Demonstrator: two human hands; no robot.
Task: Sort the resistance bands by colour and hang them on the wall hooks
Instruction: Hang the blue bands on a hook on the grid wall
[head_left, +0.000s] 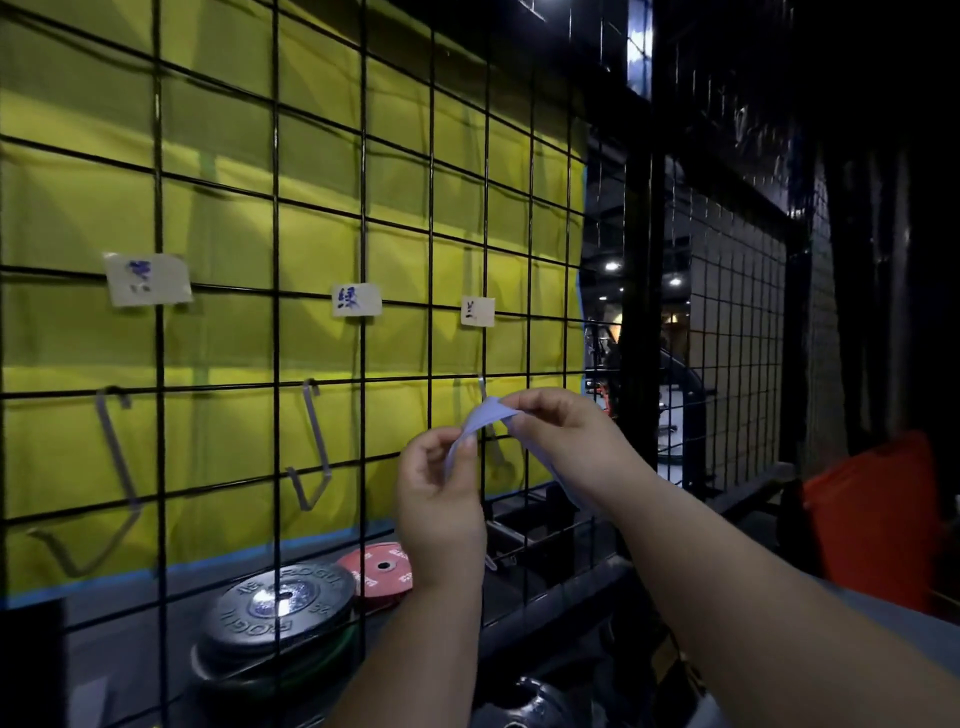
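Note:
A pale blue resistance band (485, 415) is stretched between my two hands in front of a black wire grid (275, 332). My left hand (436, 488) pinches its lower left end. My right hand (556, 431) pinches its upper part, and the band trails down under that wrist. Three metal hooks hang on the grid: a left hook (117, 467), a middle hook (314, 447) and a right hook (491, 441) just behind the band. All three hooks are bare. Paper labels sit above them: the left label (147, 279), the middle label (357, 300) and the right label (478, 310).
Yellow cloth (218, 208) backs the grid. Below it lie a black weight plate (280, 605) and a red weight plate (379, 569) on a dark rack. An orange object (872, 519) stands at the right, beside a dark metal frame (641, 312).

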